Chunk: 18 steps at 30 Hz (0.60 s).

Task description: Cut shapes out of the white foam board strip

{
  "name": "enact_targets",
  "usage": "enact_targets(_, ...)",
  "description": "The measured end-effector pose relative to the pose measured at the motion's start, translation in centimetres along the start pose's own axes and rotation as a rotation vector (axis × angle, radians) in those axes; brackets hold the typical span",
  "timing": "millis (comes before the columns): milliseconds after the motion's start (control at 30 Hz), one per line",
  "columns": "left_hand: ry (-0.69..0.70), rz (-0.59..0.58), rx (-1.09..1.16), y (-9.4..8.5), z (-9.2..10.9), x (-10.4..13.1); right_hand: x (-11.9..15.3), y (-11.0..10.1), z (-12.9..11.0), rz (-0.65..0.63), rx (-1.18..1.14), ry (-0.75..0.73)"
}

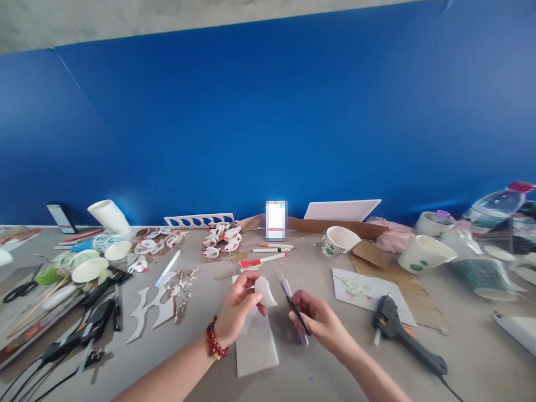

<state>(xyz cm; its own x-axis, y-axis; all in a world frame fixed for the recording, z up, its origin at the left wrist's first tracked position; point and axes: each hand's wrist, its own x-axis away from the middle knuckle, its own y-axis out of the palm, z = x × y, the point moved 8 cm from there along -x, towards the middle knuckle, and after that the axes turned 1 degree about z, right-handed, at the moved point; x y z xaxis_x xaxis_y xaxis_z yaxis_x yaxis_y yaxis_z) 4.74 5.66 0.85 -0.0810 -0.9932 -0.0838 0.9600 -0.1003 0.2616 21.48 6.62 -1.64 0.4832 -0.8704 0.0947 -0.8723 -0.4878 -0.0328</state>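
Note:
My left hand (245, 296) pinches a small white teardrop-shaped cut-out (264, 291) between thumb and fingers, above a white sheet (256, 349) lying on the table. My right hand (316, 317) is closed around a slim black-handled cutting tool (298, 314) with a thin pointed blade; its exact kind is hard to make out. The blade points up and left, a little apart from the cut-out. Beneath the tool lies a narrow pale strip (302, 336). Ahead of my hands are an open red-and-white marker (268, 259) and other pens (274, 249).
Decorated white cut-outs (221, 239) are heaped behind. Curved white scraps (144, 312) lie left, near cables and paper cups (90, 270). To the right are a glue gun (404, 332), a bird drawing (354, 287), cups (341, 240) and a plastic bottle (496, 207). A blue wall (268, 111) rises behind.

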Motion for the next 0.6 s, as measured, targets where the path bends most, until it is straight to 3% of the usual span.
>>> enact_targets(233, -0.059, 0.049, -0.008, 0.2, -0.3, 1.1, 1.0, 0.8, 0.1, -0.041, 0.240, -0.030)
enact_targets(600, -0.062, 0.003, -0.066, 0.5, -0.1, 1.5, 1.6, 0.5, -0.7, -0.036, 0.492, -0.029)
